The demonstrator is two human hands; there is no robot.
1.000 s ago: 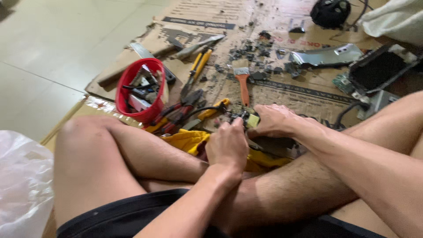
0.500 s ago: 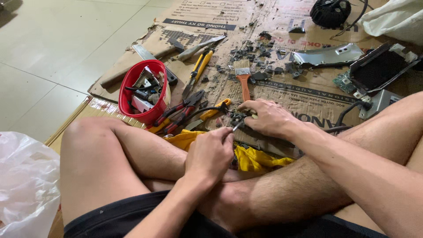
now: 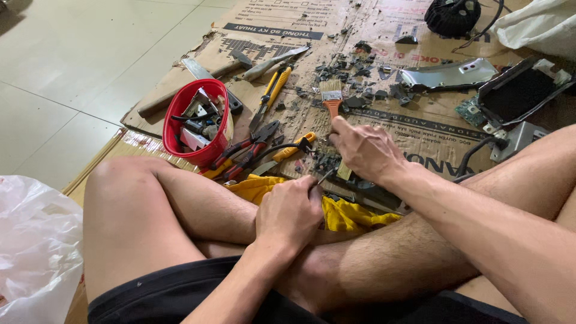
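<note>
I sit cross-legged on cardboard (image 3: 384, 27). My left hand (image 3: 291, 213) rests on my shin, closed around a thin metal tool whose tip (image 3: 327, 176) points at a dark circuit board (image 3: 360, 183) lying on a yellow cloth (image 3: 345, 216). My right hand (image 3: 363, 150) hovers over the board's far side, fingers bent, holding nothing. Its fingertip touches the end of the orange handle of a small paintbrush (image 3: 330, 99).
A red bowl (image 3: 180, 111) of small parts stands at the left, with red-handled pliers (image 3: 249, 153), yellow-handled tools (image 3: 276, 90) and a hammer (image 3: 198, 81) around it. Dark debris (image 3: 354, 72), a metal bracket (image 3: 447, 75), an opened device casing (image 3: 516, 96) and a white plastic bag (image 3: 30, 240) lie about.
My right hand has left the board and moved up to the paintbrush handle. My left hand has slid down and back toward my shin with the thin tool.
</note>
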